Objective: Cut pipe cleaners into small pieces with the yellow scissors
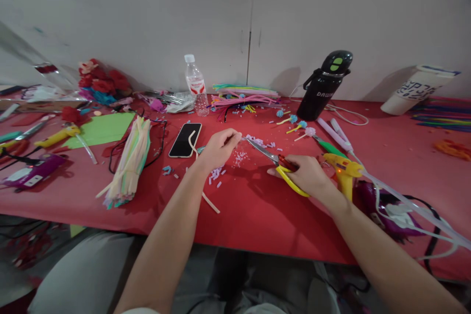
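My right hand grips a pair of scissors with yellow and red handles, the blades pointing left toward my left hand. My left hand is closed in a pinch just beyond the blade tips; whatever is between its fingertips is too small to make out. Short lilac pieces lie below that hand, and more are heaped behind the blades. Fine pale clippings are scattered on the red tabletop under the scissors. A cream pipe cleaner lies partly hidden by my left forearm.
Left of my hands are a phone and a bundle of pale pipe cleaners. A plastic bottle and a black flask stand at the back. Beside my right wrist is a yellow glue gun. Small pompom flowers lie behind the scissors.
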Tool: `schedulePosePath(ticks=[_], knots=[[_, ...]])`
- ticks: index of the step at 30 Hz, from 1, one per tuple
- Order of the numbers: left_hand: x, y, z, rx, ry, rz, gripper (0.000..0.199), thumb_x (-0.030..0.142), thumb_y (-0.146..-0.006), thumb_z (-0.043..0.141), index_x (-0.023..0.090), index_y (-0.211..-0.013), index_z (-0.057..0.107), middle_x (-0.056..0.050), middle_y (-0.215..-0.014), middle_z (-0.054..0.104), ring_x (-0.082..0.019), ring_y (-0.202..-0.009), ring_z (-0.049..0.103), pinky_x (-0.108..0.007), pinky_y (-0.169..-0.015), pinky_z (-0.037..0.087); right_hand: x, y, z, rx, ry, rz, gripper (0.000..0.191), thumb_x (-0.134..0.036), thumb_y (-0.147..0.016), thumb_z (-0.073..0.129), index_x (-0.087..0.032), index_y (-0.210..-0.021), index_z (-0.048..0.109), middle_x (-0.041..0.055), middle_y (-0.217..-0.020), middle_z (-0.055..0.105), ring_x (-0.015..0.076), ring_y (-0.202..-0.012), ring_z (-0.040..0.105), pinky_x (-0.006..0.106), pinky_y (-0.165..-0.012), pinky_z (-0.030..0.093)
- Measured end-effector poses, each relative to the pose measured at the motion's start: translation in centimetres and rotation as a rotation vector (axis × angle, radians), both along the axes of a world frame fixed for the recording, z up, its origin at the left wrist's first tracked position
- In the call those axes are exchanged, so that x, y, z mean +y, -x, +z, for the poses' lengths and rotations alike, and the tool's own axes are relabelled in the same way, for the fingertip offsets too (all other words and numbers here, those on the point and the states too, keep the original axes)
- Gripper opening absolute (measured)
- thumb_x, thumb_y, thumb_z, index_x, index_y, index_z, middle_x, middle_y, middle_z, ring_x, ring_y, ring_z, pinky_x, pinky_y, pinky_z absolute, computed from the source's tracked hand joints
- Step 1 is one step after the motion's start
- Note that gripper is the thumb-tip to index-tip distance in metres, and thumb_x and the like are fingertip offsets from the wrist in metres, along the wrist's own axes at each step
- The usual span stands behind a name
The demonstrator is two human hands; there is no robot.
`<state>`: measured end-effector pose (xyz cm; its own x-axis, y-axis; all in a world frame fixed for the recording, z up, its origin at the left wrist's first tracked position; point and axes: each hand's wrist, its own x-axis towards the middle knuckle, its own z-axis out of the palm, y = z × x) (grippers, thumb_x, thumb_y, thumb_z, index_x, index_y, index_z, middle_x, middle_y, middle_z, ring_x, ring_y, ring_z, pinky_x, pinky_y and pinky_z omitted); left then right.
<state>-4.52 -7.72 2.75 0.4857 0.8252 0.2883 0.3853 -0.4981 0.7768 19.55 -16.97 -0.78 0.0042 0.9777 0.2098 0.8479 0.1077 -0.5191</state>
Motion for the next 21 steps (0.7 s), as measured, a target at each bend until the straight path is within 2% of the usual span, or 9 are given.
schedulePosePath(ticks=[8,21], knots=[[0.03,-0.05,-0.09,0.035,-0.037,0.045,0.037,0.046,-0.091,0.036,0.016,-0.072,0.048,0.002,-0.063,0.047,-0.01,-0.059,0.044,-0.024,-0.059,0.034,-0.17,0.05,0.23,0.008,0.003,-0.002,0.052,-0.062,-0.069,0.061,-0.017,-0.055,0.037,-0.0046,-0.053,0.029,0.0079,-0.053,0.022,0.021,-0.044,0.019],[-0.2,-0.17,0.03,0.027,-0.015,0.03,0.036,0.046,-0.091,0.035,0.016,-0.075,0.049,0.001,-0.067,0.049,-0.011,-0.063,0.044,-0.024,-0.061,0.035,-0.08,-0.03,0.14,0.018,0.025,0.009,0.056,-0.066,-0.067,0.061,-0.017,-0.055,0.036,-0.0045,-0.054,0.029,0.008,-0.053,0.022,0.021,-0.043,0.02]])
